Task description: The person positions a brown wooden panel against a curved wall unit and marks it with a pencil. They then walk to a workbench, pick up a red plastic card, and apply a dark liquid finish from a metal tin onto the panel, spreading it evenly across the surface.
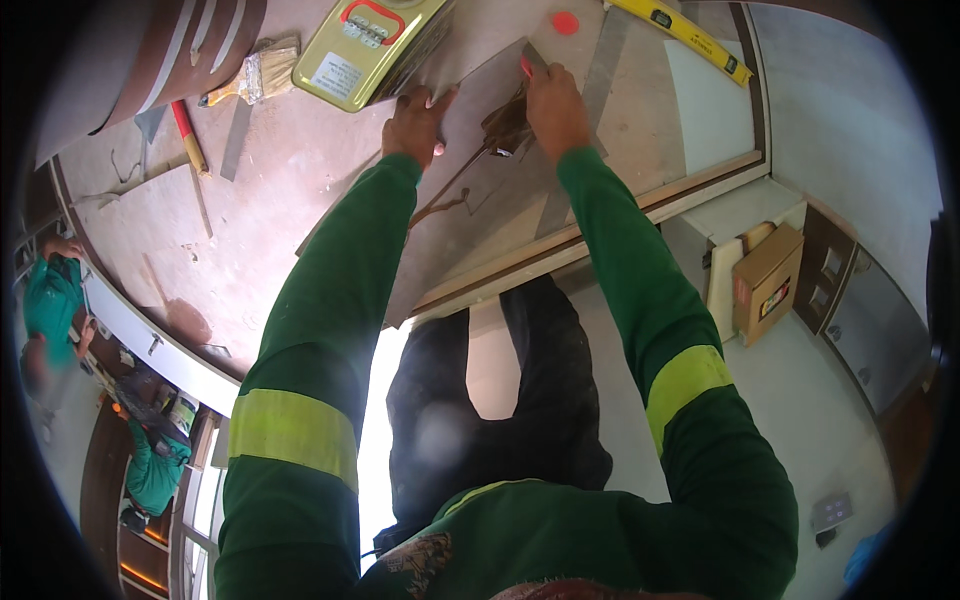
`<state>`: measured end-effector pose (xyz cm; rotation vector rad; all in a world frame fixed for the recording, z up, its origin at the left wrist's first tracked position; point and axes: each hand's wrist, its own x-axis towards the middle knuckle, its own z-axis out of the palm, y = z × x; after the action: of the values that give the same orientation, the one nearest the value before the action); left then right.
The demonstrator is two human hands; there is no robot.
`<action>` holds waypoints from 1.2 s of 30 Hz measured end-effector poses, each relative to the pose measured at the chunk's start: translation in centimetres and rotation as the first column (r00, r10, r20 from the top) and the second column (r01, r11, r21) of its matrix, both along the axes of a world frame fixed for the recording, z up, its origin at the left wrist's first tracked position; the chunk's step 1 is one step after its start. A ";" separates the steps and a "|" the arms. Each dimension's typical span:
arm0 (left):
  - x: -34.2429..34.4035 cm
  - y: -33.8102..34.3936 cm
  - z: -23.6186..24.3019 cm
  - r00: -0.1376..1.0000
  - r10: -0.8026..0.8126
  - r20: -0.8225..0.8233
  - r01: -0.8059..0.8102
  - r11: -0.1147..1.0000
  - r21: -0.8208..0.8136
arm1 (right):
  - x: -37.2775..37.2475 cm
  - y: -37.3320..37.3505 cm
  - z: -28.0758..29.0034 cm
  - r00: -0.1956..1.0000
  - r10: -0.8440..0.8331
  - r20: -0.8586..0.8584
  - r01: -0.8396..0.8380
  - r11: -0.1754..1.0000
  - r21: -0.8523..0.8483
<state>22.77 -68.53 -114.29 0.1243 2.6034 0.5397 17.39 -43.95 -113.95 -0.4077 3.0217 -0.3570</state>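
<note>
A long grey-brown sheet (465, 205) lies slanted across the work table, with a glossy brown smear (508, 122) and a thin brown trail running down it. My left hand (415, 122) is closed at the sheet's left edge, near the gold-coloured tin. On the far right side of the sheet, my right hand (558, 112) is closed round a small tool with a red part showing near its fingertips. The rest of that tool is hidden, so its kind is unclear. The gold tin (350, 85) with a red handle stands just beyond my left hand.
On the table (260, 240) lie a paintbrush (265, 70), a red-and-wood-handled tool (187, 135), a red disc (565, 22) and a yellow spirit level (690, 38). A cardboard box (768, 282) sits at right. Two people in green (55, 300) work at far left.
</note>
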 end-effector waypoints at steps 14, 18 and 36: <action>0.2 -0.6 -1.1 1.000 0.022 -0.014 -0.022 1.000 0.018 | -1.8 -0.9 1.4 0.994 0.100 -0.051 -0.099 0.995 0.031; 0.1 -0.4 -0.8 0.999 0.036 -0.013 -0.035 0.999 0.025 | -2.4 -1.0 0.6 0.996 0.083 -0.042 -0.083 0.997 -0.002; 0.0 -0.1 -0.4 0.999 0.034 0.007 -0.034 0.999 -0.021 | 6.3 1.1 2.2 0.858 0.259 0.443 -0.108 0.935 -0.338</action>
<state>22.81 -68.66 -114.69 0.0710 2.6069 0.5239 23.73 -42.90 -111.76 -0.5330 2.4179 -0.7815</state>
